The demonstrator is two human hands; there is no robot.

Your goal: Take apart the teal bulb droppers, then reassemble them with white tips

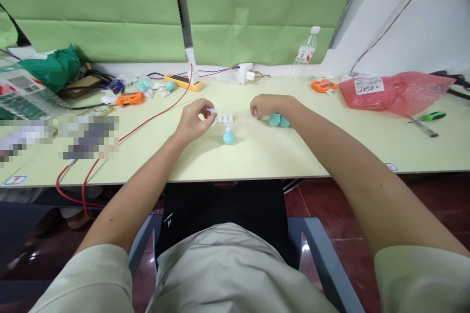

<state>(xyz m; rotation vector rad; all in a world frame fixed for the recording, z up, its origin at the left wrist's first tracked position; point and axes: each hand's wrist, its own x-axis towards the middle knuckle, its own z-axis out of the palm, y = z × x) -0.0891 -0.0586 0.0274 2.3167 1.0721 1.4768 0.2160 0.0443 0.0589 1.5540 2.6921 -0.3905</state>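
Note:
My left hand [196, 120] is closed in a pinch, with a small white piece [212, 110] between thumb and fingertips. Just to its right stands a row of several small white plastic tips [225, 119]. In front of them a round teal bulb [228, 137] with a white top stands upright on the table. My right hand [265, 105] points down with its fingers pressed together at the tabletop, beside faint clear pieces [248, 120]. What those fingers hold, if anything, is too small to name. More teal bulbs [279, 120] lie by my right wrist, partly hidden by the forearm.
Along the back of the table [205, 161] are a yellow multimeter [185, 83], a white plug adapter [245, 73] and a clear bottle [306, 53]. Orange cutters [323, 86], a pink bag [392, 93] and a screwdriver [434, 116] lie right. A red cable [154, 117] crosses the left.

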